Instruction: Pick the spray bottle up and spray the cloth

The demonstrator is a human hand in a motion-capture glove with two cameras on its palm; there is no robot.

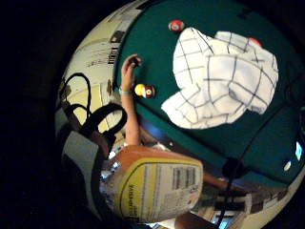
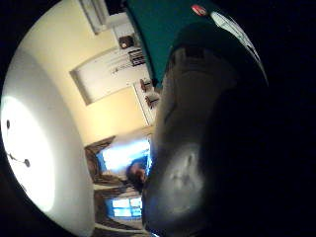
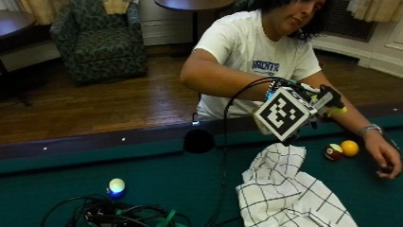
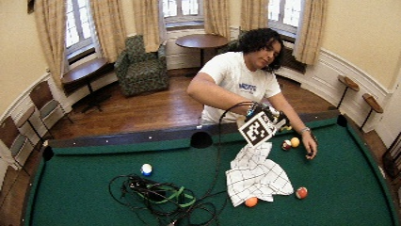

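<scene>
Right, here is how I read it from my end.

Bottle location: the spray bottle point(image 1: 157, 191) is up off the surface point(image 3: 157, 175), close against my palm, hanging above the near edge of the cloth point(image 3: 290, 194).

Fingers: my gloved right hand point(image 3: 308, 106) is mostly hidden behind the rig in the outside view, so I cannot tell how the fingers sit; judging by the bottle riding in the air with the hand, I take it they are wrapped round it.

Bottle look: a pale body with a yellow label carrying small print and a barcode; the head and trigger do not show clearly.

Bottle handling: I judge it rigid plastic, light to moderate depending on the fill, smooth enough to slip; best held at the neck, one finger free for the trigger.

Cloth look: white with a thin dark grid, crumpled in folds on the green felt, below and beyond the fingers.

Cloth handling: soft and limp, likely to stay put under a mist.

Nearby: a yellow ball point(image 3: 349, 147) and a striped ball point(image 3: 333, 152) lie beside the cloth; the bare left hand point(image 3: 384, 161) rests on the felt past them.
</scene>
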